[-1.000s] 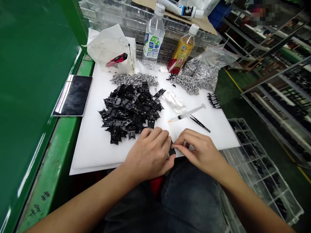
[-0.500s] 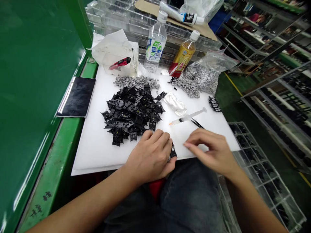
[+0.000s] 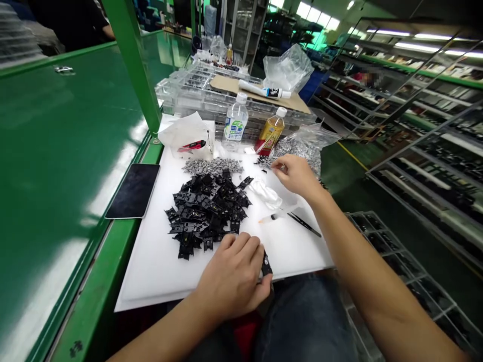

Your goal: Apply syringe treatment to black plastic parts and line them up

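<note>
My left hand point(image 3: 236, 274) is closed round a black plastic part point(image 3: 266, 265) at the front edge of the white board point(image 3: 151, 274). Beyond it lies a heap of black parts point(image 3: 207, 206). My right hand point(image 3: 292, 173) reaches over the far right of the board, fingertips at the near side of a small grey pile point(image 3: 264, 161); its thumb and fingers are pinched together, and whatever they hold is too small to make out. A white crumpled cloth point(image 3: 266, 194), a syringe point(image 3: 272, 217) and black tweezers point(image 3: 305, 224) lie between the hands.
Another grey pile point(image 3: 213, 166) lies behind the heap. Farther back are a box with a red cutter point(image 3: 192, 146), a clear bottle point(image 3: 236, 123), a yellow bottle point(image 3: 270, 131) and a bag of grey pieces point(image 3: 302, 151). A tablet point(image 3: 134, 191) rests at left; a person point(image 3: 71, 22) is beyond.
My right hand has moved forward from the board's front right to the grey pile. My left hand keeps its hold on the black part. The view has tilted up, showing more of the room.
</note>
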Motion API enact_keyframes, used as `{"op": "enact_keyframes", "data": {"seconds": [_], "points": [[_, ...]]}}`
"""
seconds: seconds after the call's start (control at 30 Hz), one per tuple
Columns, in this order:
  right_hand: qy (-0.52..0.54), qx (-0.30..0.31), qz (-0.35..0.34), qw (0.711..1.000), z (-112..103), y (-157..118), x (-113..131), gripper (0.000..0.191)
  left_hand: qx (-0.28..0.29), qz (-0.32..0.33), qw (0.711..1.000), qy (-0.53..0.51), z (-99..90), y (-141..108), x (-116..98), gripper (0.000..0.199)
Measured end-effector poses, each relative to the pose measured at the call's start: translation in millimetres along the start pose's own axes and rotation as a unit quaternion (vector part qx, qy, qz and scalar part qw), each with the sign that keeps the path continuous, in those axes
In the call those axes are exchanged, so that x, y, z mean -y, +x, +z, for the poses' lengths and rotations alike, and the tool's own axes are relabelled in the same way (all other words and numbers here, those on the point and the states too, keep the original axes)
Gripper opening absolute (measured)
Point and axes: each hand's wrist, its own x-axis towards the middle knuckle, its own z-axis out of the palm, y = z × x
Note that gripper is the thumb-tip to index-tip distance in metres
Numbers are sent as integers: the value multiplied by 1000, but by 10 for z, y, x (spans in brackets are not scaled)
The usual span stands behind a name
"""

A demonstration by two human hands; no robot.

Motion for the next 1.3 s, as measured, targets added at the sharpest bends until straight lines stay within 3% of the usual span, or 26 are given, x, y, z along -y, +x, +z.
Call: {"op": "enact_keyframes", "data": {"seconds": [0.23, 0.6, 0.8, 0.97, 1.07, 1.13, 1.23, 1.3], "points": [[-64, 34, 44, 996, 149, 176, -257, 17, -3, -3, 1000, -6, 38, -3, 16, 31], [-63, 64, 38, 995, 275, 501, -133, 15, -22, 2, 1000, -4, 52, -14, 13, 31], [-66, 77, 54, 993, 303, 453, -213, 9, -18, 6, 1000, -5, 45, -9, 17, 32], [-51, 49, 54, 996, 373, 469, -167, 8, -18, 3, 1000, -1, 37, -6, 16, 32], [-27, 14, 45, 999, 204, 428, -102, 5, -20, 5, 1000, 3, 29, -7, 19, 32], [-12, -28, 44, 999, -67, 239, -52, 7, -20, 9, 1000, 8, 21, -7, 17, 33], [14, -101, 36, 994, -586, -350, 74, 8, -16, 17, 1000, 16, 8, -3, 12, 33], [49, -86, 11, 995, -834, -857, 214, 8, -12, 20, 1000, 13, 5, 2, 12, 34]]}}
